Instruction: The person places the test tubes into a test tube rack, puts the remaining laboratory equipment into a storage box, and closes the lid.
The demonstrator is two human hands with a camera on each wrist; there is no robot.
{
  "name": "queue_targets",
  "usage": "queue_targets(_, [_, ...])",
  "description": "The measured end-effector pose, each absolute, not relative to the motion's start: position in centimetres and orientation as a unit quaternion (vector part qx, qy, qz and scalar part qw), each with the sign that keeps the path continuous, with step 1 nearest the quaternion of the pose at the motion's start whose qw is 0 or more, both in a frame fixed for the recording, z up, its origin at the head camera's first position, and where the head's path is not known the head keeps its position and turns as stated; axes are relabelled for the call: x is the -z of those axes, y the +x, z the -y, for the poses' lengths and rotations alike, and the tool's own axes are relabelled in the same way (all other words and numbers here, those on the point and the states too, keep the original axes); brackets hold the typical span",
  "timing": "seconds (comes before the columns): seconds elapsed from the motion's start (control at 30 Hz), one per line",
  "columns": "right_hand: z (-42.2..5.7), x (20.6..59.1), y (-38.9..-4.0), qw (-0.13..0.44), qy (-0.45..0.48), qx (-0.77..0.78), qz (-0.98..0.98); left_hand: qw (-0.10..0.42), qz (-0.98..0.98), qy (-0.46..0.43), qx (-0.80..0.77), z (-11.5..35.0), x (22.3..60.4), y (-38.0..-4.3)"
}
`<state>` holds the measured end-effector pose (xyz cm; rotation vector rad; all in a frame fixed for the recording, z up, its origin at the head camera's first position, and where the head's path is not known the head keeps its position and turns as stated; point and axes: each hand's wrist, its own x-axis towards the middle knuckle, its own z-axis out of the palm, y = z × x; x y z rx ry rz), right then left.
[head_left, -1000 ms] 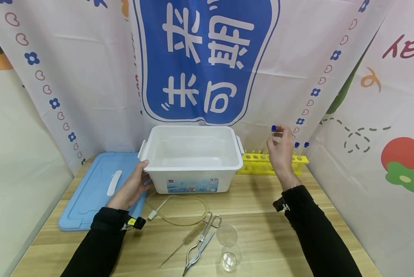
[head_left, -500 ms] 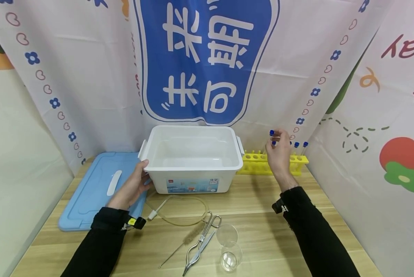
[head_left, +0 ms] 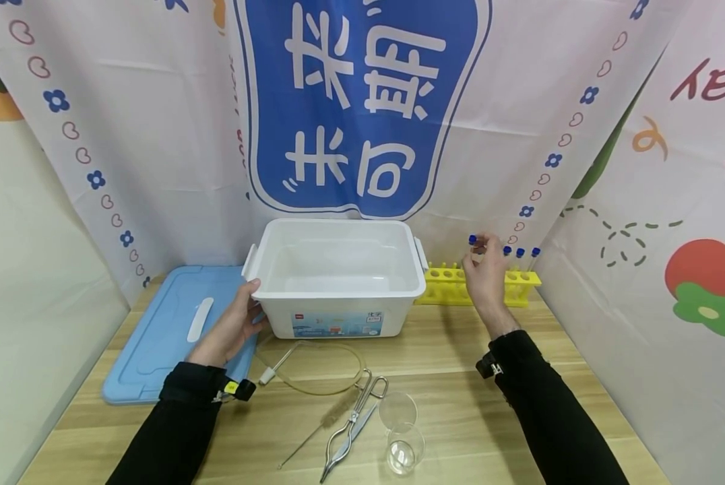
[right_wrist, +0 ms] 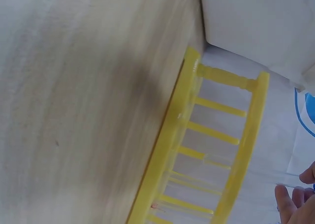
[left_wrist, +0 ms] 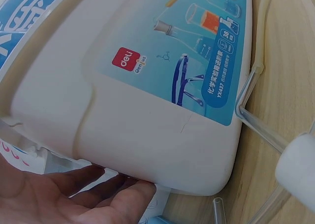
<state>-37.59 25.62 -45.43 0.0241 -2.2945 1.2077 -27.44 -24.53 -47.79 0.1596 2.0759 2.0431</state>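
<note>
My left hand point(head_left: 235, 323) grips the left front corner of a white plastic storage box point(head_left: 338, 306), thumb at the rim and fingers against the side wall. The box is open at the top, and its inside looks bare. On the right, my right hand point(head_left: 486, 273) pinches a clear test tube with a blue cap point(head_left: 472, 240) near its top. This tube stands upright over a yellow test tube rack point(head_left: 447, 293), and in the right wrist view its lower part reaches into the rack. Three more blue-capped test tubes point(head_left: 520, 253) stand right of the hand.
A blue lid point(head_left: 156, 337) lies left of the box, with a white strip point(head_left: 201, 320) on it. In front are rubber tubing point(head_left: 332, 393), a test tube brush point(head_left: 338, 407), metal tongs point(head_left: 356, 417) and clear round glass dishes point(head_left: 401, 455). A printed curtain point(head_left: 180, 135) hangs behind.
The right hand has moved slightly down and left, lowering the blue-capped tube toward the rack. The left hand and the box have stayed put.
</note>
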Motion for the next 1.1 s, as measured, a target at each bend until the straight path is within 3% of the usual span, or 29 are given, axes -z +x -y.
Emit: queue_targets(1.1, [-25.9,47.3,-37.4,0.241,0.011,-0.401,0.884,0.116,-0.708,0.052,-0.695,24.6,47.8,-27.4])
